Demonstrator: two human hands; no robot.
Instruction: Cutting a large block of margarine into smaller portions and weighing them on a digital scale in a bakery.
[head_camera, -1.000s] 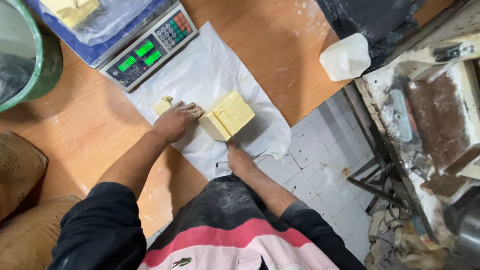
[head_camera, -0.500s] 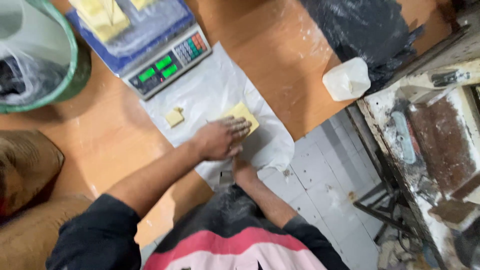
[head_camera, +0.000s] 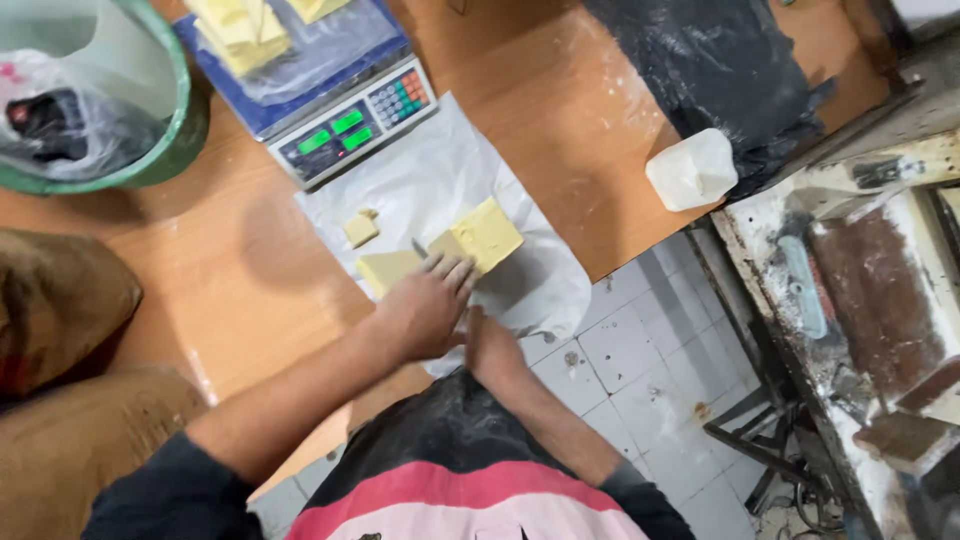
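Green tub (head_camera: 175, 150) at the bench's (head_camera: 180, 280) far left corner has a clear plastic bag in it with something dark inside. Next to it sits a digital scale (head_camera: 345, 130) with pale yellow chunks (head_camera: 240, 30) piled on its plastic-covered pan. The yellow block (head_camera: 480, 235), waxy with square-cut faces, sits on a white plastic sheet (head_camera: 430, 180) near the bench's front edge, with a thin blade between its two pieces. A small offcut (head_camera: 361, 229) lies just beside it. Left hand (head_camera: 425, 310) presses down on the block, fingers (head_camera: 450, 270) together and flat. Right hand (head_camera: 487, 345) is mostly hidden behind the left one, so can't tell what its fingers are doing.
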